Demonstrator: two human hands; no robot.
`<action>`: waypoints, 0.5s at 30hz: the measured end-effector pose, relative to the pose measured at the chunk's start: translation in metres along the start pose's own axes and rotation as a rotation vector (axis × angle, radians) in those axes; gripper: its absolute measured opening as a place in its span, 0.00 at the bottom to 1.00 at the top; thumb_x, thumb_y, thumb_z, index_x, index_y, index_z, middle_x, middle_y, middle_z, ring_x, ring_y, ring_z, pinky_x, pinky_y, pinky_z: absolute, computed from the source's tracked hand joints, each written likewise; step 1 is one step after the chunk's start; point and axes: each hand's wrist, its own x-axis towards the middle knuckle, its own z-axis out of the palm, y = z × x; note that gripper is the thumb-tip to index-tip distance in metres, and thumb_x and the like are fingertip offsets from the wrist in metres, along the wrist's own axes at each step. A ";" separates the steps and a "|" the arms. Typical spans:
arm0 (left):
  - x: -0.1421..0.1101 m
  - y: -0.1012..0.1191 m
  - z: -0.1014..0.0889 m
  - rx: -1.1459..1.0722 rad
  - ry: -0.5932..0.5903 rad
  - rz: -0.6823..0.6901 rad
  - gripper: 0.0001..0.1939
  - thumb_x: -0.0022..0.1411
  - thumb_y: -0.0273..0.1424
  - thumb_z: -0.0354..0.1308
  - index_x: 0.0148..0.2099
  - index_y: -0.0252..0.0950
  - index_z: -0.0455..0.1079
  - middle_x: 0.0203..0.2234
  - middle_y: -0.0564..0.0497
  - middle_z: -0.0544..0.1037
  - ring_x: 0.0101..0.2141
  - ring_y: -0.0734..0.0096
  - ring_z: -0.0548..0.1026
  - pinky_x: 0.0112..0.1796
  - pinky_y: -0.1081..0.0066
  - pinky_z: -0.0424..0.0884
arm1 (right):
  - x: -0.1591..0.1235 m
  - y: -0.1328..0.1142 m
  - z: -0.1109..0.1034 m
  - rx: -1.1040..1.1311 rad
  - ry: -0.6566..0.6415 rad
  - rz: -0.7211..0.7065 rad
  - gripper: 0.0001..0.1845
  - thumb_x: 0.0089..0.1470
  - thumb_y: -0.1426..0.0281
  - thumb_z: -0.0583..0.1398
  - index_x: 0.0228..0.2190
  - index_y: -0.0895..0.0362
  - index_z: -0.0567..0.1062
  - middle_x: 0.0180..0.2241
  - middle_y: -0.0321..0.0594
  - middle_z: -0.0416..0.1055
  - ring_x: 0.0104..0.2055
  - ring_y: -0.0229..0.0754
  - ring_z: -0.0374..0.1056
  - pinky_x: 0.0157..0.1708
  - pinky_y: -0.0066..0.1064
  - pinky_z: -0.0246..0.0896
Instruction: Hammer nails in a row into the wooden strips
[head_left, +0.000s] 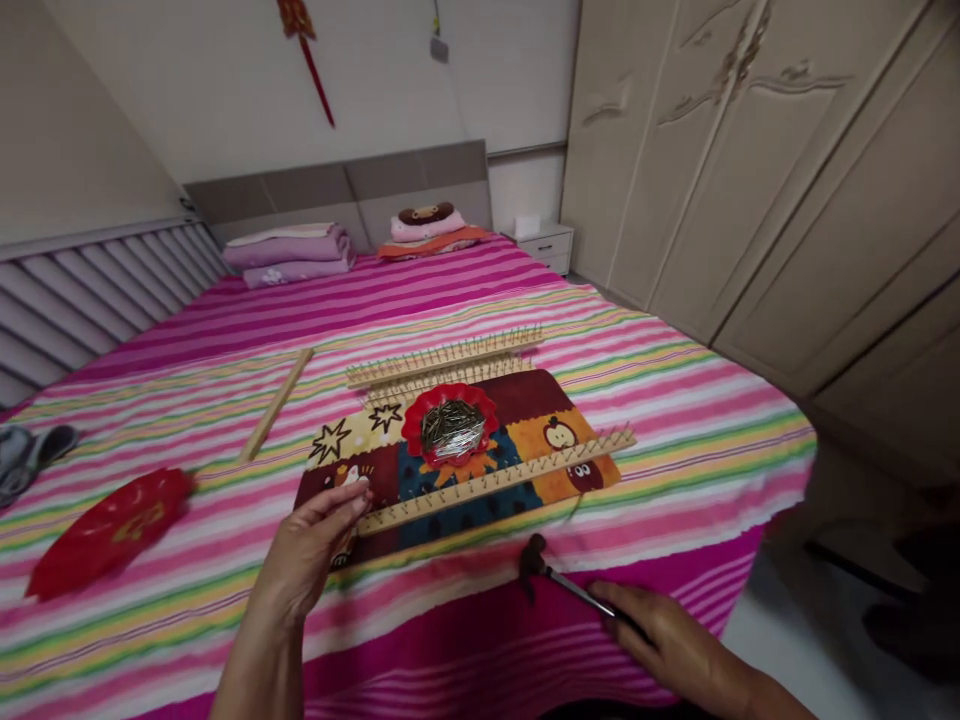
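My right hand [649, 630] is wrapped around the handle of a hammer [566, 583], whose dark head is over the near part of the bed. My left hand [319, 535] is closed in a pinch at the left end of a wooden strip [495, 484] with a row of nails standing up in it. Whatever sits between those fingertips is too small to make out. The strip lies across a patterned mat [536, 400]. Behind it, a red scalloped dish [411, 432] holds a pile of loose nails [454, 430].
Two more nail-studded strips [442, 360] lie beyond the dish. To the left are a plain wooden stick [277, 405] and a red oval tray [112, 535]. A striped sheet [697, 470] covers the bed. Folded bedding [292, 255] rests by the headboard; a wardrobe [720, 150] stands right.
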 end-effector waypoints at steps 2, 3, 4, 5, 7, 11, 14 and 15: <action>0.000 -0.019 -0.016 -0.059 0.095 0.019 0.26 0.24 0.31 0.75 0.33 0.33 0.78 0.25 0.50 0.80 0.25 0.77 0.75 0.27 0.82 0.71 | 0.000 0.001 0.001 0.002 -0.004 -0.002 0.22 0.60 0.70 0.49 0.52 0.59 0.72 0.46 0.51 0.76 0.46 0.49 0.74 0.45 0.36 0.69; 0.001 -0.029 -0.021 -0.094 0.143 0.040 0.24 0.25 0.31 0.74 0.32 0.33 0.77 0.23 0.51 0.79 0.24 0.78 0.74 0.25 0.83 0.70 | 0.000 0.001 0.001 0.001 -0.003 0.000 0.22 0.60 0.70 0.50 0.52 0.59 0.72 0.47 0.51 0.76 0.46 0.49 0.74 0.45 0.36 0.69; 0.003 -0.037 -0.025 -0.131 0.184 0.060 0.22 0.27 0.30 0.74 0.31 0.33 0.77 0.22 0.52 0.78 0.23 0.80 0.73 0.24 0.84 0.69 | 0.000 0.002 0.001 0.000 -0.001 0.005 0.22 0.60 0.69 0.50 0.52 0.59 0.72 0.47 0.51 0.76 0.47 0.49 0.74 0.45 0.36 0.69; 0.005 -0.045 -0.027 -0.165 0.215 0.073 0.20 0.29 0.29 0.73 0.30 0.32 0.76 0.22 0.53 0.78 0.22 0.81 0.72 0.23 0.85 0.68 | 0.000 0.002 0.001 -0.001 0.001 0.012 0.22 0.60 0.69 0.50 0.53 0.59 0.72 0.48 0.51 0.76 0.47 0.49 0.73 0.46 0.35 0.69; 0.010 -0.058 -0.028 -0.218 0.244 0.063 0.15 0.33 0.26 0.71 0.29 0.31 0.76 0.22 0.53 0.78 0.22 0.81 0.72 0.23 0.84 0.69 | -0.001 0.002 0.002 -0.002 0.005 0.027 0.22 0.60 0.68 0.51 0.53 0.59 0.72 0.48 0.50 0.76 0.48 0.49 0.73 0.47 0.36 0.69; 0.019 -0.072 -0.026 -0.301 0.282 0.050 0.09 0.39 0.21 0.65 0.28 0.30 0.74 0.23 0.51 0.77 0.25 0.78 0.75 0.27 0.80 0.74 | -0.003 0.004 0.004 -0.011 0.004 0.029 0.22 0.59 0.67 0.52 0.51 0.60 0.73 0.48 0.51 0.75 0.49 0.50 0.73 0.48 0.37 0.69; 0.021 -0.080 -0.030 -0.318 0.322 0.107 0.09 0.40 0.23 0.63 0.29 0.32 0.73 0.25 0.50 0.78 0.27 0.76 0.76 0.28 0.79 0.74 | -0.002 0.005 0.003 -0.031 0.001 0.026 0.23 0.60 0.66 0.51 0.52 0.61 0.73 0.48 0.52 0.75 0.49 0.51 0.73 0.49 0.38 0.69; 0.021 -0.081 -0.031 -0.295 0.336 0.123 0.10 0.40 0.24 0.63 0.30 0.32 0.73 0.25 0.50 0.78 0.27 0.76 0.76 0.28 0.79 0.74 | -0.002 0.004 0.003 -0.035 0.000 0.027 0.23 0.60 0.66 0.51 0.52 0.61 0.73 0.48 0.52 0.75 0.49 0.51 0.73 0.48 0.38 0.69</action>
